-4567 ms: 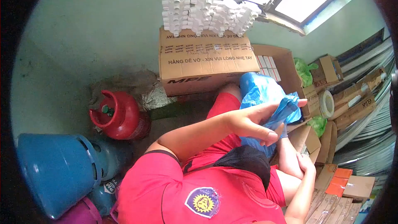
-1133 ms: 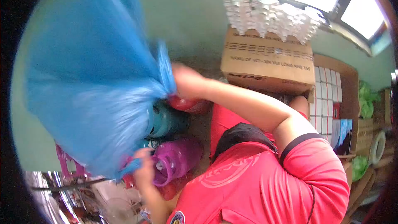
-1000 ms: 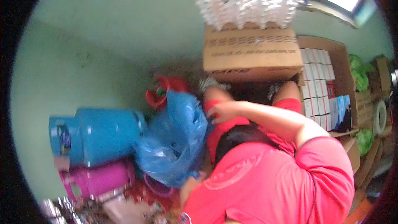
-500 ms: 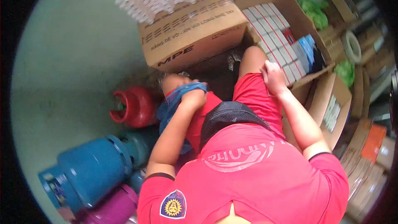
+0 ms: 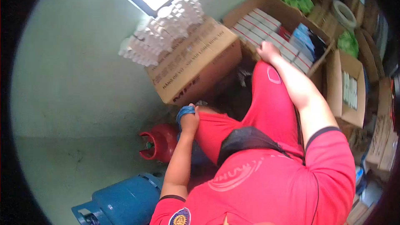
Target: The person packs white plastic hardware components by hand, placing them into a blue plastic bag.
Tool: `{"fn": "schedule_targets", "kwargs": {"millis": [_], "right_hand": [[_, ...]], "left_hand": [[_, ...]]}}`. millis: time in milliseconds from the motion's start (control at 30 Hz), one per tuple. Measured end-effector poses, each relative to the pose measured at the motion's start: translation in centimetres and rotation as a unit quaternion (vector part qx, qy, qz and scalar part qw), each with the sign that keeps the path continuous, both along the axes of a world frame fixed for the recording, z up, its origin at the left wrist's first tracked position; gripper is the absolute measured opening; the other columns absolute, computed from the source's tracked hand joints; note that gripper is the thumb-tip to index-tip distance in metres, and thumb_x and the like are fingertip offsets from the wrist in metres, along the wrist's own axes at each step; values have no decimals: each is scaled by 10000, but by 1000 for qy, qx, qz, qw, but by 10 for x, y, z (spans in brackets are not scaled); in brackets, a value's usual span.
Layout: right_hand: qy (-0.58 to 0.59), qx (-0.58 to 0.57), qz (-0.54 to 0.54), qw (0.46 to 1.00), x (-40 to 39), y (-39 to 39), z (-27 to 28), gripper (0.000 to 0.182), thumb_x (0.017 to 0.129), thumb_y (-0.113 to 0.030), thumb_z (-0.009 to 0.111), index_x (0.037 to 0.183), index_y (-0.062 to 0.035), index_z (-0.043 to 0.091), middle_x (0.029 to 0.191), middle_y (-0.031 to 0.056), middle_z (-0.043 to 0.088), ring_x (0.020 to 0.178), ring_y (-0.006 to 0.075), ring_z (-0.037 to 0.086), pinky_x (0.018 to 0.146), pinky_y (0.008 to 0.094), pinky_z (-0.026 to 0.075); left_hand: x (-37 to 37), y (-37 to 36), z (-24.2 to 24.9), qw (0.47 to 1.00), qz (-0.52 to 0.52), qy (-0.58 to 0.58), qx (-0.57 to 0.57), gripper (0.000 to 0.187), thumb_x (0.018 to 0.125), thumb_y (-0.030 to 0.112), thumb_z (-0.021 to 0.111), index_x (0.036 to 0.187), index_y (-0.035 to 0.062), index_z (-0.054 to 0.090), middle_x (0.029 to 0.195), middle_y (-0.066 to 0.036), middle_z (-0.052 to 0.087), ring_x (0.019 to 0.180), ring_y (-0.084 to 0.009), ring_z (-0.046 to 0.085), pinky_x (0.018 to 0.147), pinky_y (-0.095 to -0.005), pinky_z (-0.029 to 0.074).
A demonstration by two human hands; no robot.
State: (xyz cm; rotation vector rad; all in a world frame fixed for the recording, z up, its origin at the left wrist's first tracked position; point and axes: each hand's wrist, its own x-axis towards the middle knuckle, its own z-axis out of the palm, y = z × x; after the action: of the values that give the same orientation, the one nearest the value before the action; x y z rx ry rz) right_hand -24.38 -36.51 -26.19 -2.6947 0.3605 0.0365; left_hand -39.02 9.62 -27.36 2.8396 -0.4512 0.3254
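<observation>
My left hand (image 5: pixel 190 121) is closed round a bunched blue plastic bag (image 5: pixel 185 111). It is beside my left knee, at the edge of my red shorts (image 5: pixel 218 129), whose cloth is stretched towards it. My right hand (image 5: pixel 268 52) is closed just above my right knee, at the end of the other shorts leg. In front of it is an open carton (image 5: pixel 287 10) holding rows of white boxes (image 5: pixel 260 25). What its fingers grip is hidden.
A taped MPE carton (image 5: pixel 200 64) stands ahead, with stacked white pieces (image 5: pixel 164 37) on and beside it. At the left are a red gas cylinder (image 5: pixel 164 141) and a blue gas cylinder (image 5: pixel 125 200). A smaller open carton (image 5: pixel 350 108) stands at the right.
Both hands have moved forward towards the knees, and the red shorts now reach over the right knee. The camera view has shifted, bringing a bright window in at the top.
</observation>
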Motion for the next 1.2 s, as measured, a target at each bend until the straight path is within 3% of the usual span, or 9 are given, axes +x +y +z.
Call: {"fn": "schedule_targets", "kwargs": {"millis": [400,500,533,567,600,733,800,933,1200], "right_hand": [[-58,298,317,899,10,95,26,289,936,-291,678,1021,-15,693,1036,182,722,995,311,701,880,422,540],[9,375,313,873,-29,113,-37,257,939,-262,663,1024,-20,678,1023,186,709,995,315,697,874,414,538],[-4,309,326,893,-52,111,-49,252,920,-273,661,1034,-51,697,1033,168,717,1008,350,693,882,442,539],[100,92,446,885,-65,105,-26,257,890,-299,670,1035,-93,721,1050,148,728,1029,384,679,881,491,535],[-14,15,569,822,-72,98,-14,252,863,-323,699,991,-108,732,966,142,730,964,375,679,814,490,539],[45,136,518,844,-46,70,-20,211,923,-268,698,972,-63,715,844,137,709,778,279,687,713,411,524],[44,270,440,855,-31,67,-22,186,957,-224,688,972,-39,703,808,108,692,756,188,665,699,346,507],[98,316,474,816,-18,76,-46,165,989,-163,658,979,0,679,774,28,656,740,95,596,683,276,481],[57,262,410,872,-20,92,-53,211,953,-206,678,991,1,701,854,132,722,832,194,687,778,325,528]], "left_hand": [[-8,86,-21,977,211,24,-18,287,966,330,622,931,46,651,819,-210,662,794,-421,649,743,-520,518],[-61,126,-8,841,415,249,-242,320,980,343,629,1003,25,656,835,-154,691,775,-290,694,728,-465,562],[-83,99,49,757,459,235,-401,291,986,319,633,1026,32,660,834,-98,689,720,-196,681,643,-413,562],[-108,96,78,756,477,189,-407,234,987,280,637,999,47,656,814,-61,673,652,-170,661,576,-371,539],[-134,99,93,750,503,128,-409,237,985,277,642,974,40,654,783,-69,666,634,-177,655,570,-374,526],[-208,100,159,693,618,-32,-371,457,947,420,687,680,55,620,673,-63,635,684,-203,604,717,-399,471],[-229,102,180,689,605,-75,-392,407,945,409,704,730,74,619,721,-48,644,681,-171,598,691,-356,475],[-223,47,202,516,537,-275,-607,285,961,324,690,811,102,592,703,-6,543,570,-144,534,551,-309,465],[-245,-13,249,709,499,-126,-482,308,1021,325,627,1190,68,630,799,-5,584,530,-53,487,453,-217,378]]}}
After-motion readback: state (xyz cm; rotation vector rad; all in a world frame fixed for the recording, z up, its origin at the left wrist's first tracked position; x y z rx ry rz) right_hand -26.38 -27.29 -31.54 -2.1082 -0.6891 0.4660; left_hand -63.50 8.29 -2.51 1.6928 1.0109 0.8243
